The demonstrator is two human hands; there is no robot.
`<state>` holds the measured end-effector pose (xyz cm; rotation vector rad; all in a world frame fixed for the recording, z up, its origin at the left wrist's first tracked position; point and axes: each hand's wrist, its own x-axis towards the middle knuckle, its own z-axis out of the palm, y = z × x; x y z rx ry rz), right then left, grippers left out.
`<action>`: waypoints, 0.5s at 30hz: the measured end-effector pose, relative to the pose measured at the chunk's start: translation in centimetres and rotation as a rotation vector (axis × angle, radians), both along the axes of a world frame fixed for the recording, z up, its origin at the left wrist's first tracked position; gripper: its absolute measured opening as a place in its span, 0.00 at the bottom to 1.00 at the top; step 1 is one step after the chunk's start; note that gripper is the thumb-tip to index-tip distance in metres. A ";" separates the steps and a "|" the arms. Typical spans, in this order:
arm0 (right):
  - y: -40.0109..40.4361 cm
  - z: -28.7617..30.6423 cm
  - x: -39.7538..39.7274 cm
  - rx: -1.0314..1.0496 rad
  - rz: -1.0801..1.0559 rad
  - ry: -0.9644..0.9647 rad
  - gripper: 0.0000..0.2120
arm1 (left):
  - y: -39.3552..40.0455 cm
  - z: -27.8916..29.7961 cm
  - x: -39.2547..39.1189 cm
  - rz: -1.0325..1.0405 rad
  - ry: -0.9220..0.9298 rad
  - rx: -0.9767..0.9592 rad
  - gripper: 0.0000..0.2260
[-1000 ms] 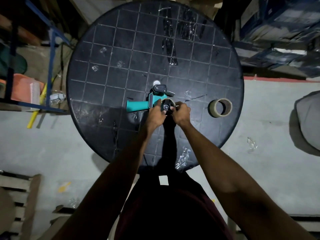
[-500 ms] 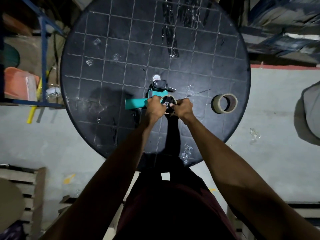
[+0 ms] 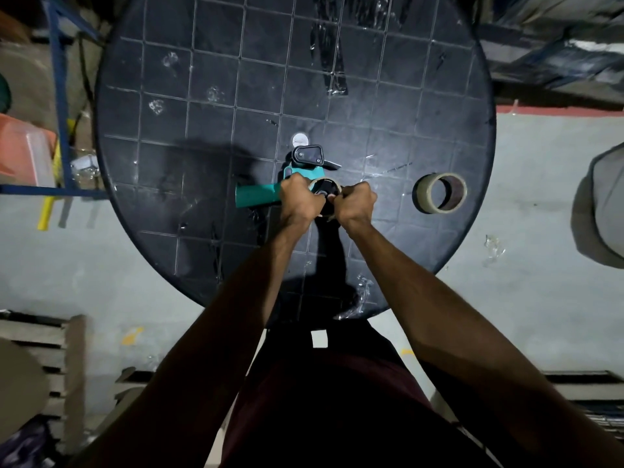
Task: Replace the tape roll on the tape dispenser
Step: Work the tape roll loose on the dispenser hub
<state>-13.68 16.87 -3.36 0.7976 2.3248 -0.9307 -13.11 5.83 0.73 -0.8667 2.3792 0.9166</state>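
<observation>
two hands, left hand (image 3: 297,201) and right hand (image 3: 357,205), closed around nearly spent tape roll (image 3: 323,186) on teal plastic tape dispenser (image 3: 266,193), mid round black table (image 3: 202,130); handle pointing left, long axis left-right. spare tan tape roll (image 3: 439,193) well right.

Both hands cover dispenser (image 3: 260,194) hub & most of its roll (image 3: 325,184); table (image 3: 216,79) top cropped.

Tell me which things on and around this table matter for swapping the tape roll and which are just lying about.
For the job:
tape dispenser
roll on the dispenser, gripped by left hand and right hand
loose tape roll

Lying about:
small white disc
tape scraps stuck on the table
orange bin
</observation>
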 end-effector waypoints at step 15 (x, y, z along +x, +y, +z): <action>0.4 1.9 0.9 -0.099 0.057 0.099 0.11 | 0.4 1.4 1.3 -0.025 -0.008 -0.043 0.18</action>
